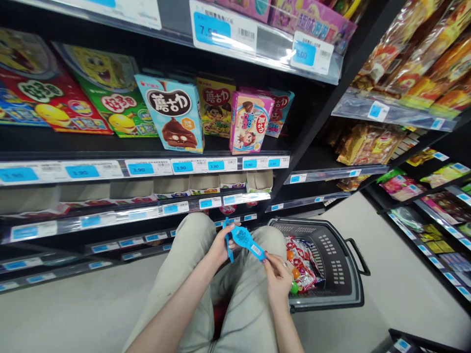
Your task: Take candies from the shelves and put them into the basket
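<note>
A small blue plastic toy pack (246,241) with a barcode sticker is held between both hands over my knees. My left hand (221,245) is closed around its upper left end. My right hand (276,275) pinches its lower right end. Just to the right on the floor sits a dark grey shopping basket (331,294) with red-and-white snack packs (303,264) inside. Facing me is a shelf with a blue mushroom-chocolate box (175,113) and a pink box (249,122).
Black shelves with blue price tags (142,168) run along the left and centre. SpongeBob candy packs (110,95) lie on the left of the shelf. More snack bags (371,142) fill the racks on the right. Pale floor lies between the racks.
</note>
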Demonstrator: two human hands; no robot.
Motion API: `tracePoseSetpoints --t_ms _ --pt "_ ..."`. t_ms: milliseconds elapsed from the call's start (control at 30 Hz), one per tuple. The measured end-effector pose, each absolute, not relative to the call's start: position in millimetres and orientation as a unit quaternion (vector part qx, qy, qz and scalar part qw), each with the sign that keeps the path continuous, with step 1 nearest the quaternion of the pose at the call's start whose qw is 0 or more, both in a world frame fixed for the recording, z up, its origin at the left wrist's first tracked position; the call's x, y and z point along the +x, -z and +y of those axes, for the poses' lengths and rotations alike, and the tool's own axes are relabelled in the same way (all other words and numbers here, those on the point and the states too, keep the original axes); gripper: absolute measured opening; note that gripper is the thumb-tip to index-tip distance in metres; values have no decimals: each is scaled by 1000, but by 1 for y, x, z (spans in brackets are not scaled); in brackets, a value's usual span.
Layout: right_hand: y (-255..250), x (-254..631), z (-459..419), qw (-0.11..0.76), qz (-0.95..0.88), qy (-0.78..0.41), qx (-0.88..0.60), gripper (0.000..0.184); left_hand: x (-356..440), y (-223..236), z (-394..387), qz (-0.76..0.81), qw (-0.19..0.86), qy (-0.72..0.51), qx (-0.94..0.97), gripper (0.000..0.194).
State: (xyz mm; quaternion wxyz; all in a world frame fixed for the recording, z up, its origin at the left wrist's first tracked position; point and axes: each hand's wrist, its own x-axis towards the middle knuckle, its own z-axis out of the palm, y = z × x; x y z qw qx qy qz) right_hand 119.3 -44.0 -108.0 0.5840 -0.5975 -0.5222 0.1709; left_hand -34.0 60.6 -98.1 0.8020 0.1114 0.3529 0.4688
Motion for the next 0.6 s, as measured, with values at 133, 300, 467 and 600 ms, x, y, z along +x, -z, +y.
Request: tracePoseSetpoints --t_ms 133,300,467,600 --pt "117 118 -42 609 -399 -279 -625 20 -32 100 60 357 783 -492 131 35" --pt "121 122 -37 605 -333 -381 -615 37 -30 103 59 372 750 -514 185 40" --pt "117 124 -34 520 -386 -492 -582 35 -29 103 60 413 718 -530 182 34" --pt "113 123 -33 503 -404 -506 -572 31 -29 106 60 447 690 -540 180 32"
